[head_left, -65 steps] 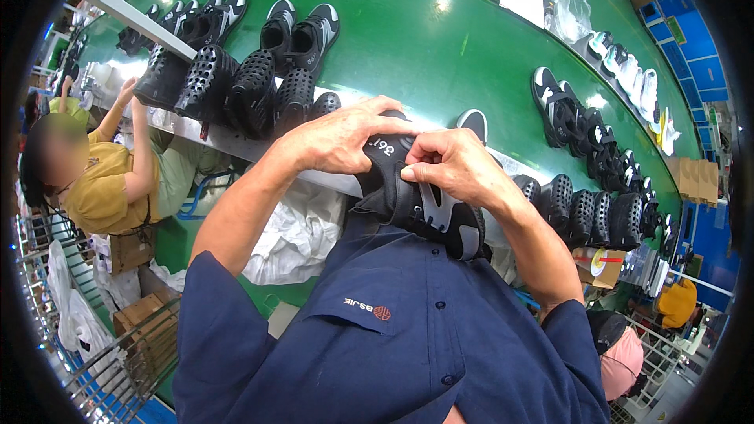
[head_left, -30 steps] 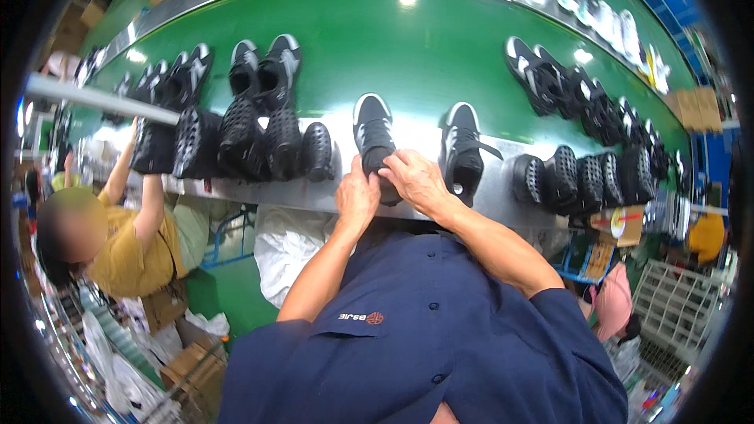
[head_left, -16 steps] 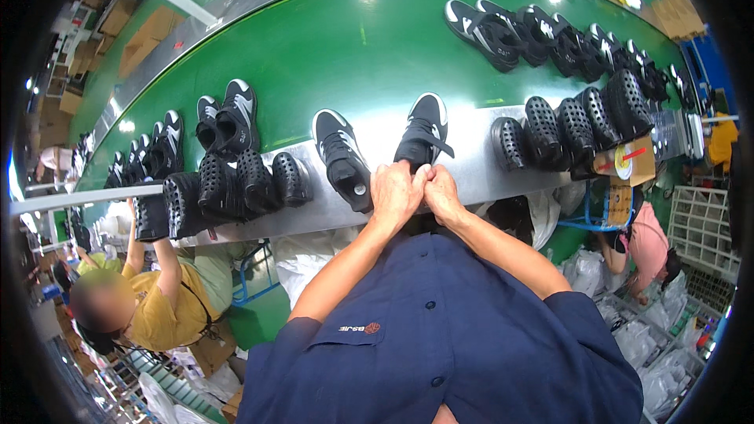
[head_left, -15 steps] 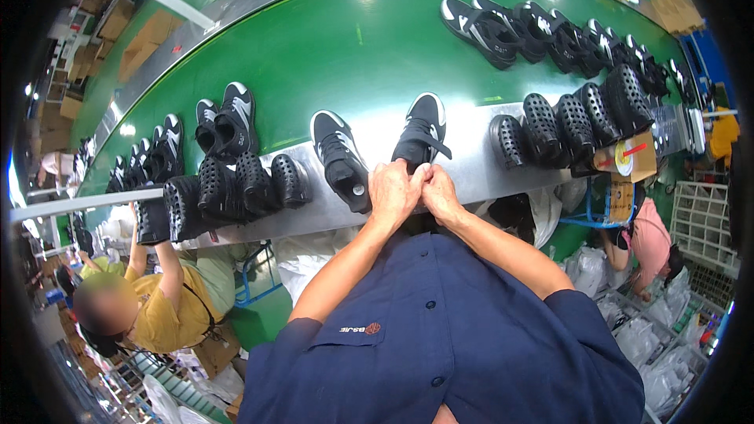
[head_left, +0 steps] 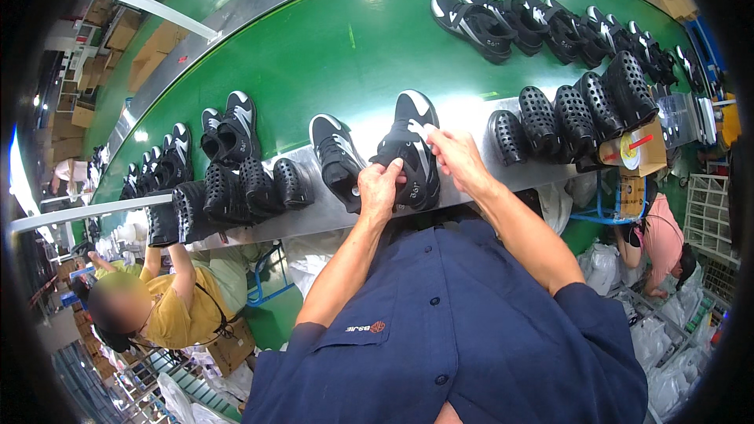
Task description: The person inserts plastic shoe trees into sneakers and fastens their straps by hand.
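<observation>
A black sneaker (head_left: 425,178) with a white toe and side stripe stands on the bench's metal edge before me, toe pointing away. My left hand (head_left: 379,187) grips it at the collar, thumb on top near the opening. At its upper, my right hand (head_left: 461,159) pinches a white piece that looks like the end of the shoe's strap (head_left: 422,133). The matching sneaker (head_left: 335,159) stands just left, touched by neither hand as far as I can see. The inside of the gripped shoe is hidden by my left hand.
Black perforated shoe forms (head_left: 539,121) line the metal edge (head_left: 330,220) at right, and more forms (head_left: 255,184) at left. Sneakers (head_left: 475,27) stand in rows on the green bench (head_left: 314,55). A co-worker in yellow (head_left: 184,310) works at left; another in pink (head_left: 664,239) bends at right.
My hands were together at the sneaker's heel opening. The right has moved up and outward to the strap area; the left has stayed at the collar. The shoe has shifted slightly toward me.
</observation>
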Demonstrator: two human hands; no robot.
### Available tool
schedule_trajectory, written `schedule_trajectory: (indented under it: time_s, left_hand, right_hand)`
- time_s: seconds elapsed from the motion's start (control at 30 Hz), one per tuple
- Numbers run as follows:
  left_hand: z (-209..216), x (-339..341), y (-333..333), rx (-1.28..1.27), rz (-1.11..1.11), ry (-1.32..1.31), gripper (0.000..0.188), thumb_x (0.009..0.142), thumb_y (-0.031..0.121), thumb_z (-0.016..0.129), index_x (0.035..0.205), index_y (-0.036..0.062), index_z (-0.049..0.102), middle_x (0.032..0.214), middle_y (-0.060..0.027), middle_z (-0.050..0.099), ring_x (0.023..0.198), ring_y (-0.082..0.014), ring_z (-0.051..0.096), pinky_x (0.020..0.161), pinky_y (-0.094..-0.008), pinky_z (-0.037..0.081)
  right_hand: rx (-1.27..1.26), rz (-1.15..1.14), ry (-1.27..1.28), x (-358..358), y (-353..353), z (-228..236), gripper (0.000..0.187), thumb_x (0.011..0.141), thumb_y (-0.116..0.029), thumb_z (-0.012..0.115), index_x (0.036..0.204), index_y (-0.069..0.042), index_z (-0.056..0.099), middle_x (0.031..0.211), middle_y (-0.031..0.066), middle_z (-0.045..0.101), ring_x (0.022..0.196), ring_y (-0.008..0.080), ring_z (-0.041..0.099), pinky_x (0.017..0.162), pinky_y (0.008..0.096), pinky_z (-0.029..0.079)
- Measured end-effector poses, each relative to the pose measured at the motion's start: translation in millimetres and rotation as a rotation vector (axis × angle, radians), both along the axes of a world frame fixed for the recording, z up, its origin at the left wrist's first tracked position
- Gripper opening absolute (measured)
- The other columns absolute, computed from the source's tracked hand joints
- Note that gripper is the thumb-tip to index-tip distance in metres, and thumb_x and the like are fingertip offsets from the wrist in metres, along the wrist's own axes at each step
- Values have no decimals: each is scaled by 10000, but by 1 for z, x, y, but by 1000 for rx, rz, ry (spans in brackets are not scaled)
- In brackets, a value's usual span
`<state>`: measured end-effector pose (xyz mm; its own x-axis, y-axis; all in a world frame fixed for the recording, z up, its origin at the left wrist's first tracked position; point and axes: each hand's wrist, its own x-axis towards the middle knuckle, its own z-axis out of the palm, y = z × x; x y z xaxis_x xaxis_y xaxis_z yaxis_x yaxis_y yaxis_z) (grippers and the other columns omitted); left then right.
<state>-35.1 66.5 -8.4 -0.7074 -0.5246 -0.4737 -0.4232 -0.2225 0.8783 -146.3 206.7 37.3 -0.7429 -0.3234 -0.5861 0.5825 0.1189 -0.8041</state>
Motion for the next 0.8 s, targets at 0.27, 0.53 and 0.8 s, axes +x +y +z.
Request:
schedule_trajectory:
  time_s: [0.27,0.53,0.8]
  left_hand:
    - [3,3,8,130,80,18,249,899,186,737,847,-55,701,781,-90,701,661,-150,649,629,-264,521]
    - [-5,7,6,201,144,76,250,897,186,741,811,-43,691,765,-92,695,664,-150,644,651,-274,516]
    - [-1,7,10,159,172,57,285,895,207,749,750,-31,692,692,-47,650,581,-112,535,571,-254,427]
  right_hand:
    - [-173,131,-172,-16,-9,-8,182,884,-140,658,744,-57,577,660,-2,523,480,63,419,385,233,289]
    - [-76,43,-165,29,5,-22,153,895,-128,673,803,-22,612,680,3,539,500,53,439,390,214,309]
    - [44,0,-63,48,3,-43,180,889,-132,684,776,6,661,666,30,601,532,92,488,469,274,369]
